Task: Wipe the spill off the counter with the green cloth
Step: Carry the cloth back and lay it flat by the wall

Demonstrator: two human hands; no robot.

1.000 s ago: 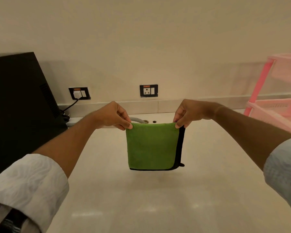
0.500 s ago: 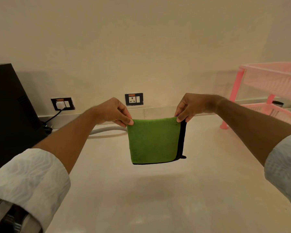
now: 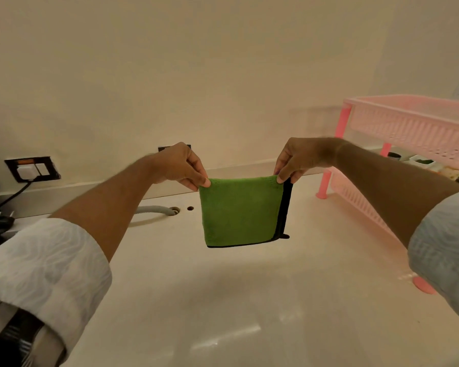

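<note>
A folded green cloth [image 3: 239, 213] with a black edge hangs in the air above the cream counter [image 3: 223, 300]. My left hand [image 3: 179, 165] pinches its upper left corner and my right hand [image 3: 297, 158] pinches its upper right corner, so the cloth is held stretched between them. Its lower edge hangs free, apart from the counter. I cannot make out a spill on the counter; only light reflections show near the front.
A pink plastic rack [image 3: 408, 133] stands on the counter at the right, with small containers [image 3: 421, 161] behind it. A grey hose [image 3: 154, 210] enters a hole in the counter at the back. A wall socket [image 3: 32, 168] with a plugged cable sits at the left.
The view has swung to the right: the black appliance at the left has left the frame and more of the pink rack shows. Both hands still hold the cloth by its top corners.
</note>
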